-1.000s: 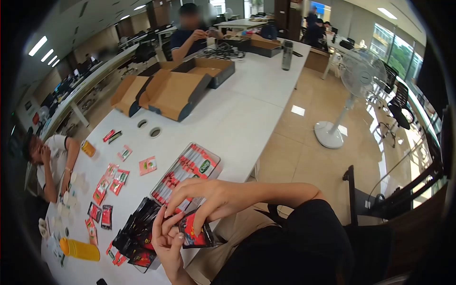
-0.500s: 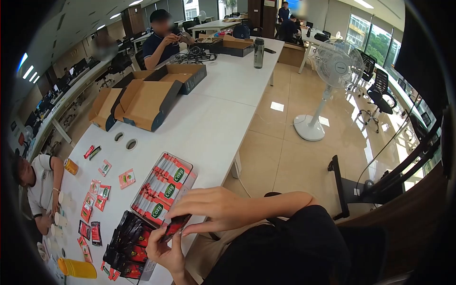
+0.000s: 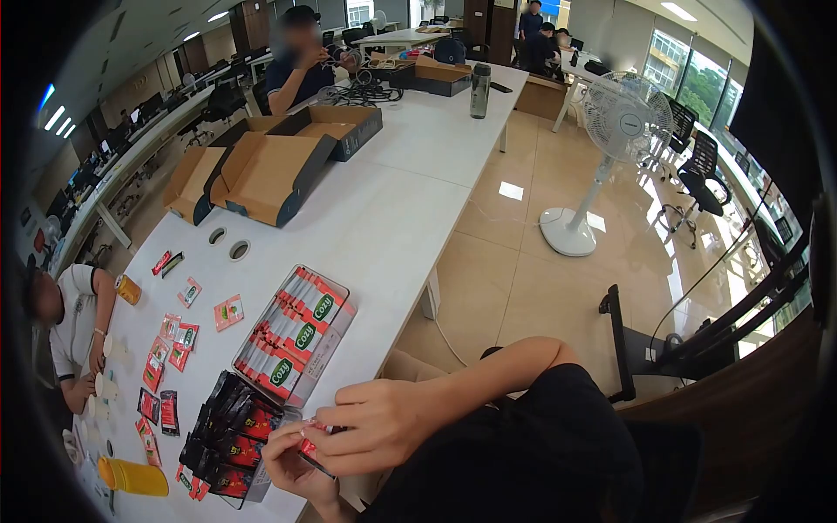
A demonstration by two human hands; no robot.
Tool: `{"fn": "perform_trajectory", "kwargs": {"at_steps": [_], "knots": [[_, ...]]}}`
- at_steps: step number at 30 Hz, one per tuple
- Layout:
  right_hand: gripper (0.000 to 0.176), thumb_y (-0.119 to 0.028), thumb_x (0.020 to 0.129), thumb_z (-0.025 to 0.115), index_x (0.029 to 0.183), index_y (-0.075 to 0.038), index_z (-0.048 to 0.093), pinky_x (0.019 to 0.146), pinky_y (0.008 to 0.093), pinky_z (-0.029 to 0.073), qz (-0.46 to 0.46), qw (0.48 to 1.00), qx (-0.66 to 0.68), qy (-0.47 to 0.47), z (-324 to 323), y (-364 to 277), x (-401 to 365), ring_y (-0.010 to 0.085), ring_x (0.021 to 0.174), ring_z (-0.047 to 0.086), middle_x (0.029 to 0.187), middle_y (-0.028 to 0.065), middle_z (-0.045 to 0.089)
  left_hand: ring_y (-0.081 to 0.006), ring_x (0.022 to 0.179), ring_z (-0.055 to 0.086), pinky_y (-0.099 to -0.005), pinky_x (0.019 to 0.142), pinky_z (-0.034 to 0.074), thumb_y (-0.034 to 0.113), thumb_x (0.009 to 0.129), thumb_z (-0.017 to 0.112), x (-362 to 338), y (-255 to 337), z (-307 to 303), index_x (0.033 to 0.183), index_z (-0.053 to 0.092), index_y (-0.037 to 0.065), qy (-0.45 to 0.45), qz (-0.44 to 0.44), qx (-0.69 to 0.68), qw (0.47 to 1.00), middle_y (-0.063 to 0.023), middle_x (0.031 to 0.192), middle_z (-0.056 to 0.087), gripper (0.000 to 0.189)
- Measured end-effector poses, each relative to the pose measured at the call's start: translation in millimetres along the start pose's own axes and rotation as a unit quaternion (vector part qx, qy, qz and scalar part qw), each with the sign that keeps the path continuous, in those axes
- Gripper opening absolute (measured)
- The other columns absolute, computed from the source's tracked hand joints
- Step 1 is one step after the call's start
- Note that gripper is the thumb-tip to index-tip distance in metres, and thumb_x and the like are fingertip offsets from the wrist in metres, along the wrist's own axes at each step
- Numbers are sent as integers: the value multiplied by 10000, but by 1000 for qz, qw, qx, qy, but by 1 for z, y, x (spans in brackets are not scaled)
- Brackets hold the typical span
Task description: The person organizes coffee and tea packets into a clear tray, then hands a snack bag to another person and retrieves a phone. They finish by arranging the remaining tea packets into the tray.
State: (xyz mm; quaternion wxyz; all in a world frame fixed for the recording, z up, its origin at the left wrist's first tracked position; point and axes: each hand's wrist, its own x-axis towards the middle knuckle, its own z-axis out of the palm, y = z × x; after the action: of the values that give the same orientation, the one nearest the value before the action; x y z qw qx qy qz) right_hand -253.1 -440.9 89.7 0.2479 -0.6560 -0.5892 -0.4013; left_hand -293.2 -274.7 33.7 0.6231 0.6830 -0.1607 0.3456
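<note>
Close to my body, at the table's near edge, my left hand (image 3: 295, 466) pinches a small red and dark sachet (image 3: 309, 448). The fingers of my right hand (image 3: 377, 429) are curled over the same sachet and cover much of it. Just beyond my hands lies an open box (image 3: 336, 342) packed with rows of red and white Cozy sachets (image 3: 304, 336). To the left of my hands is a second container filled with black and red sachets (image 3: 228, 433).
Loose sachets (image 3: 181, 336), a yellow bottle (image 3: 139, 478), a can (image 3: 127, 289) and paper cups (image 3: 105, 386) lie left, near a seated person (image 3: 83, 305). Open cardboard boxes (image 3: 270, 170) stand farther back, where another person handles cables. A fan (image 3: 571, 228) stands at right.
My right hand has moved down and curled its fingers over the sachet, closer to my left hand. The camera view has shifted slightly. The person at the back has raised their hands.
</note>
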Motion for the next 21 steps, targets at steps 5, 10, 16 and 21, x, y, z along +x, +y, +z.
{"fn": "perform_trajectory", "kwargs": {"at_steps": [5,10,16,21], "knots": [[172,-120,770,589,888,3,610,556,277,447,-34,999,9,16,13,-3,7,209,723,575,883,97,606,-272,893,674,-350,809,529,80,780,683,1,9,-19,1023,588,-39,-44,-19,119,992,-225,970,681,286],[236,-114,786,587,987,8,612,587,292,473,-13,997,76,-22,11,-2,14,222,802,610,945,109,616,-316,872,700,-363,823,539,65,722,661,13,12,-34,932,686,-44,-66,100,220,968,-184,924,714,238],[305,-92,754,612,1053,-35,632,704,296,509,57,981,159,-96,21,16,29,224,918,624,1071,88,621,-274,860,708,-364,828,543,-15,703,633,11,15,-56,990,697,-4,-55,108,275,954,-165,915,717,295],[248,-12,704,646,951,-37,625,640,335,488,84,967,211,-118,64,27,47,246,768,612,882,75,630,-236,1046,646,-387,931,488,35,723,714,-1,13,-83,1046,704,83,-35,41,361,931,-47,1049,700,327]]}}
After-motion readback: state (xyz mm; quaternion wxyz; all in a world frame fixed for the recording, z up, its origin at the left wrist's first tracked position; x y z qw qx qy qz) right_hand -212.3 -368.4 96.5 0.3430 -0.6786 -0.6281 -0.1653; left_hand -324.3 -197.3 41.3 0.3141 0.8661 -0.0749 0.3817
